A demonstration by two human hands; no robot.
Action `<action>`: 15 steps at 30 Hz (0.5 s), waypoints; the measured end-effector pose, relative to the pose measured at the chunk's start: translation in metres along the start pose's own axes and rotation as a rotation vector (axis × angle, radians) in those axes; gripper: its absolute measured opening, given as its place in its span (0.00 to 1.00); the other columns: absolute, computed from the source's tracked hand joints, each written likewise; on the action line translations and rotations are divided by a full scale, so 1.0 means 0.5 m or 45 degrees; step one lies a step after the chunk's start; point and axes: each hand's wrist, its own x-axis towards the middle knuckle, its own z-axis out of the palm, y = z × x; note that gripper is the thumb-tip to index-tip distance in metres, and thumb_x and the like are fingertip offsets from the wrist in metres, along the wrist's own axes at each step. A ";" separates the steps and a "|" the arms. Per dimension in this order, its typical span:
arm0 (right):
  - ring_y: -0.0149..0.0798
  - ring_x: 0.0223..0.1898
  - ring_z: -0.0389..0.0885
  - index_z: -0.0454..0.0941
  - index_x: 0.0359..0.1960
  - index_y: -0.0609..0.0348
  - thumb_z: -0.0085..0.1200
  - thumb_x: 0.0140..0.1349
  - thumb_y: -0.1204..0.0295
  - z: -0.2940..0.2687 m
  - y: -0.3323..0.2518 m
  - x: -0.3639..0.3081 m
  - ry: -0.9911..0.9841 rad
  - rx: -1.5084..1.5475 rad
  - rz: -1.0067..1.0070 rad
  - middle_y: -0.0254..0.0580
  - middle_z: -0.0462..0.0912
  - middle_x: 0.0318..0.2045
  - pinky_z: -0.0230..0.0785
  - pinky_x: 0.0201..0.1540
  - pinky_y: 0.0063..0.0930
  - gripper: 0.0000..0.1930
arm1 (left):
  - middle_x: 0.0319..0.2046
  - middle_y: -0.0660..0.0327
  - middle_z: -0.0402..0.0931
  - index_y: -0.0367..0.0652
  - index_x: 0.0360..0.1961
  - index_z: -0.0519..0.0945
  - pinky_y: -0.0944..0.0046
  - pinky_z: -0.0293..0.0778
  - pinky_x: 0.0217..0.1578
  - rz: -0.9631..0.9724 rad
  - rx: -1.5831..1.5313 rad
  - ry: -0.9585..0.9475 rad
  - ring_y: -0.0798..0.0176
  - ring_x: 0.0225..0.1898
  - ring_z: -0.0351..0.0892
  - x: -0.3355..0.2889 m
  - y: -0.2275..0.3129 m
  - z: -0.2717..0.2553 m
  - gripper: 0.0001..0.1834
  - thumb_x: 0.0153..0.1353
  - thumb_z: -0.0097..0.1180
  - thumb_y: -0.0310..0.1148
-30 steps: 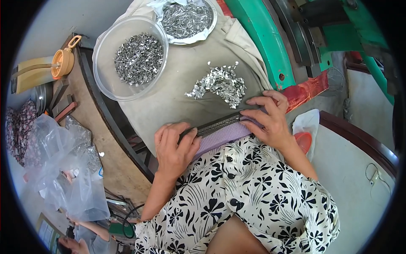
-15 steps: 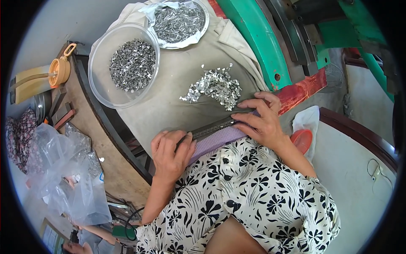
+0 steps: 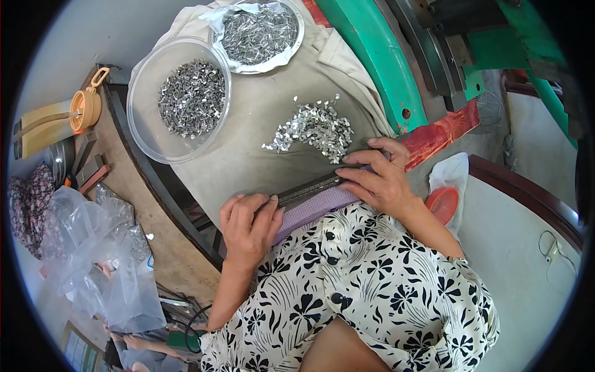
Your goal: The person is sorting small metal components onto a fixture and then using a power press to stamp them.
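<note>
A long dark metal bar (image 3: 308, 193) with a row of slots or small parts along it lies slantwise in front of me, beside a purple checked cloth (image 3: 319, 211). My left hand (image 3: 249, 226) is curled over the bar's left end, thumb and forefinger close together. At the other end my right hand (image 3: 380, 178) bends its fingers over the bar, the thumb on the near side. Whether a small piece sits under those right fingertips is hidden. Just beyond them a loose heap of small shiny metal pieces (image 3: 319, 130) lies on the grey-beige cloth (image 3: 248, 149).
A clear plastic tub (image 3: 137, 127) of small metal parts and a cloth-lined bowl (image 3: 300, 38) of metal pins stand at the far left. A green machine (image 3: 372, 59) rises at far right. Plastic bags (image 3: 99, 260) lie left. Another person's arm (image 3: 149, 345) shows lower left.
My right fingertips have shifted slightly left along the bar. The left hand stays nearly in place. At lower left, the other person has moved.
</note>
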 end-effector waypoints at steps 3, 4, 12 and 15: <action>0.45 0.57 0.69 0.87 0.38 0.44 0.71 0.46 0.64 0.000 0.000 0.001 -0.027 0.016 0.020 0.24 0.81 0.45 0.57 0.56 0.38 0.15 | 0.40 0.63 0.77 0.43 0.40 0.84 0.55 0.71 0.51 -0.013 -0.012 -0.028 0.60 0.42 0.77 0.001 -0.002 -0.001 0.16 0.47 0.71 0.29; 0.45 0.57 0.69 0.87 0.37 0.43 0.70 0.46 0.65 -0.002 0.001 0.002 -0.019 0.046 0.036 0.24 0.81 0.46 0.57 0.56 0.38 0.14 | 0.40 0.63 0.77 0.43 0.40 0.84 0.55 0.71 0.51 -0.023 -0.014 -0.035 0.60 0.42 0.77 0.002 -0.002 -0.001 0.17 0.47 0.71 0.30; 0.46 0.57 0.68 0.85 0.32 0.44 0.69 0.47 0.67 -0.007 -0.014 0.022 -0.092 -0.057 -0.002 0.24 0.81 0.46 0.57 0.58 0.40 0.10 | 0.40 0.60 0.77 0.41 0.40 0.84 0.55 0.71 0.48 -0.130 -0.129 -0.123 0.56 0.42 0.77 0.020 -0.003 -0.015 0.17 0.45 0.71 0.28; 0.41 0.59 0.68 0.81 0.33 0.48 0.66 0.49 0.69 -0.010 -0.028 0.044 -0.166 -0.159 -0.077 0.24 0.80 0.48 0.57 0.56 0.40 0.09 | 0.41 0.57 0.77 0.40 0.39 0.83 0.55 0.71 0.45 -0.269 -0.243 -0.266 0.52 0.43 0.77 0.027 -0.003 -0.024 0.17 0.45 0.71 0.28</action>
